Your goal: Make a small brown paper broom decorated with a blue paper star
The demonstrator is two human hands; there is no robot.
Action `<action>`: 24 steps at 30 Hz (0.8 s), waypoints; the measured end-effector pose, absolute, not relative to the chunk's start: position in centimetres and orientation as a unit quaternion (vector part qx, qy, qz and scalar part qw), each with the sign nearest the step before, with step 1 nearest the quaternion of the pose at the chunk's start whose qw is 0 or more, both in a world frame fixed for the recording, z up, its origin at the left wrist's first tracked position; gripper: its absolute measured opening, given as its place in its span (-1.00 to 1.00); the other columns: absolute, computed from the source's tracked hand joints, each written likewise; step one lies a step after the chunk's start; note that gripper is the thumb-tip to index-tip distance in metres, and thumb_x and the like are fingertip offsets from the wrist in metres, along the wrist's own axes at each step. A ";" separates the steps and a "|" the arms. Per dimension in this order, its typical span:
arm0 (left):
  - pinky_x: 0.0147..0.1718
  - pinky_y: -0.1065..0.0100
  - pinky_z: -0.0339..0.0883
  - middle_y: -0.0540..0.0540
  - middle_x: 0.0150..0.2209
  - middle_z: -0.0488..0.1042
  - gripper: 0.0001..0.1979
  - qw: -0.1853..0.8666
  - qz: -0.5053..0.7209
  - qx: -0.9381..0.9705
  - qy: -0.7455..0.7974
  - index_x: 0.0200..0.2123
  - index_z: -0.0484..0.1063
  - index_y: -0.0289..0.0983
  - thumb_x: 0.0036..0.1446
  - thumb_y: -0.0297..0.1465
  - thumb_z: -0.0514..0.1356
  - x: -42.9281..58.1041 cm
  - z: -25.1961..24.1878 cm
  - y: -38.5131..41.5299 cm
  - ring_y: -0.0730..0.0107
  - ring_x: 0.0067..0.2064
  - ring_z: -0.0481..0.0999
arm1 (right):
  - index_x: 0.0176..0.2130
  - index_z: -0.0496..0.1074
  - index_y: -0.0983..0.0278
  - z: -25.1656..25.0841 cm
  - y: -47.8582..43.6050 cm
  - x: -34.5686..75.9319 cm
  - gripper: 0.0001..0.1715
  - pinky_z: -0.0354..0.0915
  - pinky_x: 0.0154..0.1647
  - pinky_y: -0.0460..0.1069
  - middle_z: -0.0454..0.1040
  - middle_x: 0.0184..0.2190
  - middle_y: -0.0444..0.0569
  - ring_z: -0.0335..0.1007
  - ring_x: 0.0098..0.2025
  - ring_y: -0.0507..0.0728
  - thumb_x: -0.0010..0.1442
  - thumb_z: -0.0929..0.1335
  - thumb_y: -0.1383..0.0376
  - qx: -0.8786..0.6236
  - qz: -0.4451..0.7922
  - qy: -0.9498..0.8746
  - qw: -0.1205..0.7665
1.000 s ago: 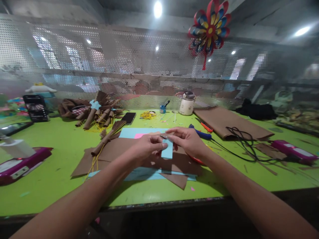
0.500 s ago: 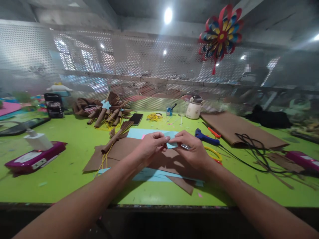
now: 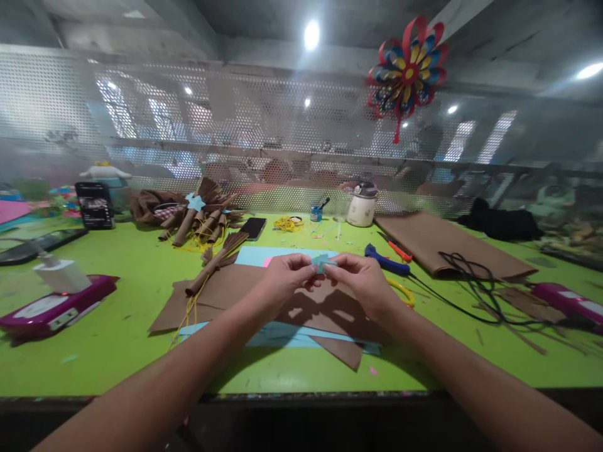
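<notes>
Between my two hands is a small light-blue paper piece (image 3: 322, 262), its outline pointed like a star. My left hand (image 3: 291, 275) pinches its left side, and my right hand (image 3: 354, 274) pinches its right side. Both are raised over brown paper sheets (image 3: 235, 284), on which their shadows fall. Light-blue paper (image 3: 252, 255) lies behind the brown sheets, and blue strips (image 3: 282, 336) lie along their front edge. A rolled brown paper bundle (image 3: 207, 276) tied with yellow string rests on the left part of the sheets.
A blue glue gun (image 3: 387, 261) with a black cable, an orange cutter (image 3: 399, 248) and folded brown paper (image 3: 447, 242) are on the right. At the back stand a jug (image 3: 362, 206) and more brown bundles (image 3: 202, 216). Purple power strip (image 3: 59, 304) at left.
The blue paper now shows star-like points between my fingers. My right hand has turned, and the metal tool that showed at it is out of sight. The view has shifted slightly.
</notes>
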State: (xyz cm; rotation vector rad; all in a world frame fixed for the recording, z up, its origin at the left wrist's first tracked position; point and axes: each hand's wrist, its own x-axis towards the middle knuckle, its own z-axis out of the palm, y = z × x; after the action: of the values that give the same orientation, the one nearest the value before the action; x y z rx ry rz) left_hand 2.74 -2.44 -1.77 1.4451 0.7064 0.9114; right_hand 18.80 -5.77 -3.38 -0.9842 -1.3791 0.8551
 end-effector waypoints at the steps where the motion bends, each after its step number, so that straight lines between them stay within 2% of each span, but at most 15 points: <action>1: -0.44 0.44 0.19 -0.02 -0.57 0.40 -0.83 0.592 0.393 0.633 0.306 -0.54 0.40 -0.36 -0.08 -0.36 0.26 2.7 -1.8 -2.4 0.53 -0.51 0.34 | -0.49 0.43 0.31 -3.4 -5.8 18.8 -0.76 0.22 -0.38 -0.04 0.41 -0.55 -0.12 0.27 -0.49 0.01 -0.04 0.41 0.16 -0.425 0.372 -0.581 0.586; 7: -0.41 0.42 0.20 -0.05 -0.53 0.42 -0.86 0.622 0.389 0.609 0.301 -0.52 0.41 -0.35 -0.05 -0.37 0.23 2.8 -2.2 -2.4 0.51 -0.49 0.36 | -0.49 0.40 0.32 -3.5 -5.9 18.8 -0.74 0.20 -0.43 -0.06 0.39 -0.60 -0.13 0.25 -0.54 0.00 0.00 0.39 0.15 -0.432 0.352 -0.590 0.584; 11: -0.42 0.43 0.19 -0.05 -0.55 0.42 -0.85 0.604 0.385 0.627 0.307 -0.53 0.42 -0.36 -0.03 -0.38 0.21 2.9 -2.0 -2.6 0.52 -0.49 0.35 | -0.49 0.38 0.32 -3.4 -6.1 18.6 -0.74 0.18 -0.48 -0.07 0.36 -0.63 -0.14 0.21 -0.57 -0.02 0.01 0.38 0.15 -0.444 0.354 -0.582 0.582; 17: -0.43 0.45 0.19 -0.04 -0.55 0.42 -0.85 0.605 0.387 0.624 0.309 -0.55 0.41 -0.35 -0.04 -0.38 0.22 2.9 -1.7 -2.8 0.52 -0.49 0.36 | -0.49 0.34 0.30 -3.2 -6.1 18.2 -0.74 0.17 -0.54 -0.09 0.34 -0.65 -0.17 0.20 -0.61 -0.02 -0.05 0.41 0.16 -0.457 0.356 -0.552 0.599; 20: -0.39 0.45 0.22 -0.07 -0.51 0.45 -0.85 0.640 0.381 0.596 0.299 -0.51 0.42 -0.36 -0.05 -0.36 0.24 2.9 -1.8 -2.7 0.51 -0.45 0.39 | -0.49 0.32 0.29 -3.2 -6.0 18.1 -0.73 0.16 -0.55 -0.09 0.33 -0.65 -0.18 0.19 -0.61 -0.03 -0.05 0.41 0.16 -0.458 0.344 -0.556 0.602; 24: -0.37 0.41 0.26 -0.12 -0.44 0.47 -0.76 0.699 0.343 0.570 0.261 -0.39 0.44 -0.36 0.03 -0.26 0.18 2.9 -2.0 -2.6 0.47 -0.42 0.41 | -0.49 0.31 0.28 -3.4 -6.0 18.2 -0.74 0.17 -0.53 -0.08 0.32 -0.63 -0.17 0.21 -0.59 -0.01 -0.02 0.39 0.15 -0.448 0.319 -0.576 0.605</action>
State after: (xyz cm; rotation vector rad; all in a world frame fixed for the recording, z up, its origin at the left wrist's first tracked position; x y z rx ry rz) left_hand 2.88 -2.60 -1.98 1.2711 0.5809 0.7644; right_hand 18.18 -5.98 -3.39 -1.0357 -1.3339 0.7382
